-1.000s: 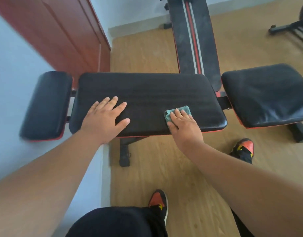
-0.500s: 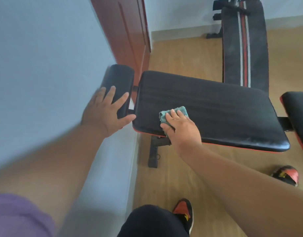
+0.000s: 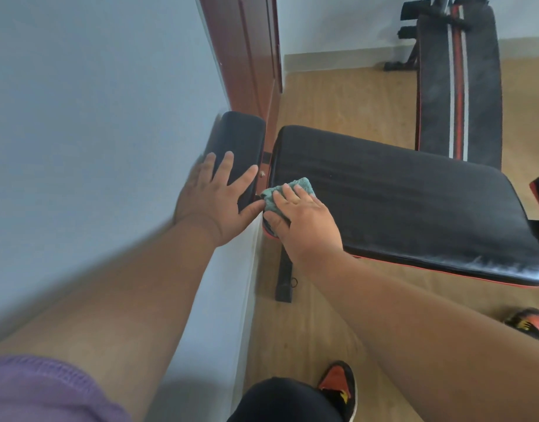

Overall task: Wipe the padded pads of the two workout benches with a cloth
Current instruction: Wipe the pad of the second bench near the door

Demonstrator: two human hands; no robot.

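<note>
**Both hands at the pad's wall end**

Right hand (image 3: 304,220) presses the teal cloth (image 3: 288,193) flat on the long black pad (image 3: 399,202), at its corner; left hand (image 3: 216,199) lies spread and empty on the small end pad (image 3: 240,141). Cloth could slip into the gap between the pads — the edge is close. Wall (image 3: 94,117) crowds the left; striped bench (image 3: 458,80) waits behind.

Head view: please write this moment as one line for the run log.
right hand: pressing cloth on big pad, left end | left hand: flat on small pad | striped bench: untouched
</note>
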